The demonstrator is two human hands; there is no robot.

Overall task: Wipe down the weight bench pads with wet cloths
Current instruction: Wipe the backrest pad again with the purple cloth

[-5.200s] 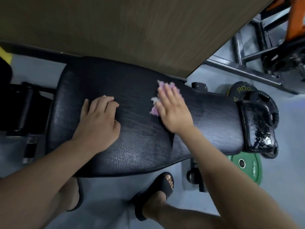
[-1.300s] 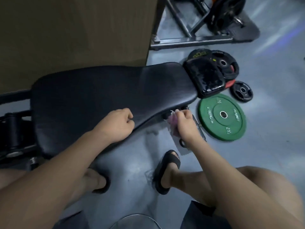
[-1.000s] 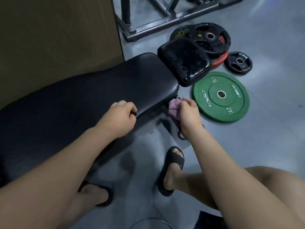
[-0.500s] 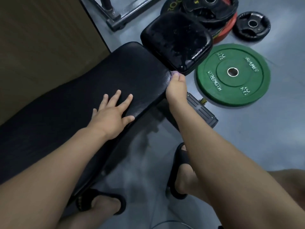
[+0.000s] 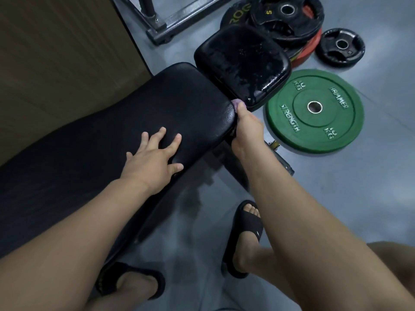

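Pressing flat on the near edge of the bench's long pad (image 5: pixel 175 102), the left grip (image 5: pixel 152 162) is released, its fingers spread straight over the black vinyl and the thumb hooked at the pad's near rim. The right grip (image 5: pixel 247 129) is clenched on the cloth (image 5: pixel 235 103) at the right end of that pad, by its near corner. Only a small pink-lilac scrap shows above the thumb tip, wedged in the gap between the long pad and the small pad (image 5: pixel 242 61); the other fingers are hidden behind the pad's end. The small pad, just to the far right, shines with wet streaks across its top.

On the grey floor (image 5: pixel 359 198) to the right lies a green plate (image 5: pixel 314 108) marked "STRENGTH". Beyond it black plates (image 5: pixel 287 16) are stacked on a red plate (image 5: pixel 307 52), with a small black plate (image 5: pixel 341 47) just beside them. A steel frame (image 5: pixel 179 19) crosses the far floor, and a wood panel (image 5: pixel 56 52) stands at the far left. Two feet in black sandals (image 5: pixel 247 230) are planted on the near floor.
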